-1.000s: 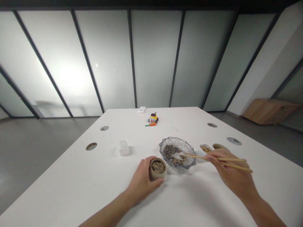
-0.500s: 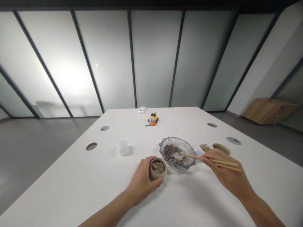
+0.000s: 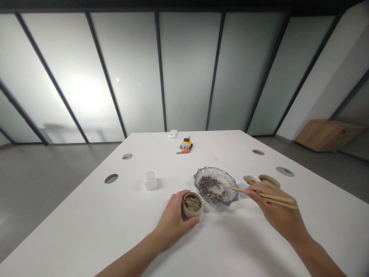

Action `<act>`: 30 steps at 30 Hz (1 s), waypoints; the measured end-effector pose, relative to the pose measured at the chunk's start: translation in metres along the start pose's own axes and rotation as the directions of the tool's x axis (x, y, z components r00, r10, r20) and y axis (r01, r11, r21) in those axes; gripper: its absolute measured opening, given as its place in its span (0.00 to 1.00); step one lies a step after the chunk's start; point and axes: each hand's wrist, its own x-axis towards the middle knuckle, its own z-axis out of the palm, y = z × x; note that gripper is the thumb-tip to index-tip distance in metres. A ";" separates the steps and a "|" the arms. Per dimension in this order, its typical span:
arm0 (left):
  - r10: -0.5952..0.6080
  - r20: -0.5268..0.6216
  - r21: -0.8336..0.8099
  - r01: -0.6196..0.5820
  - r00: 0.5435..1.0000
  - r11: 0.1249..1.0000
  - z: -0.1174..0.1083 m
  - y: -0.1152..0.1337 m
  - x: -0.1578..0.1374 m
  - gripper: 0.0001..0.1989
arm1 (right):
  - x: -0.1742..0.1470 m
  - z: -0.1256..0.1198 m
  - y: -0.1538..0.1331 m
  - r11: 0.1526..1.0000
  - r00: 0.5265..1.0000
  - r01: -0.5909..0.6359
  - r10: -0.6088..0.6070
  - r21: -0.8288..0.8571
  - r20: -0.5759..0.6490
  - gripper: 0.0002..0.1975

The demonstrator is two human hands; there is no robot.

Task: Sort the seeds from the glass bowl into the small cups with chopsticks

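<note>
My left hand (image 3: pixel 176 219) is wrapped around a small beige cup (image 3: pixel 192 215) on the table, filled with striped, elongated seeds (image 3: pixel 192 204) that look like sunflower seeds. Just beyond it sits a clear, scalloped glass bowl (image 3: pixel 229 181), holding dark brown beans or seeds (image 3: pixel 207 184) on its left side and lighter elongated seeds (image 3: pixel 217 195) at the near side. A pair of wooden chopsticks (image 3: pixel 232 188) is gripped in my right hand (image 3: pixel 278 209), with the tips down inside the bowl. Whether the tips pinch a seed is too small to tell.
Behind my right hand stand a white dish (image 3: pixel 250 179) with light brown pieces and an olive bowl (image 3: pixel 270 180), partly hidden. A white square container (image 3: pixel 150 180) is on the left. Farther back lie a toy carrot (image 3: pixel 184 152), a yellow toy vehicle (image 3: pixel 186 144) and a white device (image 3: pixel 173 134).
The chopstick tips and my right hand have shifted very slightly within and beside the glass bowl. My left hand and the cup stay where they were.
</note>
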 end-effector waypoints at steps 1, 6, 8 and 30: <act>-0.002 -0.001 -0.001 0.002 1.000 1.000 0.000 0.000 0.000 0.33 | 0.000 0.000 -0.001 1.000 1.000 0.003 -0.003 -0.001 0.003 0.18; -0.019 0.004 -0.004 0.019 1.000 1.000 -0.001 0.003 0.000 0.34 | 0.003 0.002 -0.007 0.999 0.998 0.027 -0.029 0.033 0.053 0.17; -0.020 0.005 -0.002 0.020 1.000 1.000 -0.001 0.004 0.000 0.34 | 0.004 0.002 -0.009 0.999 0.997 0.033 -0.036 0.039 0.072 0.16; -0.030 0.009 -0.005 0.030 1.000 1.000 0.003 -0.003 0.002 0.36 | -0.004 0.007 -0.036 0.970 0.990 -0.115 0.128 0.214 -0.051 0.18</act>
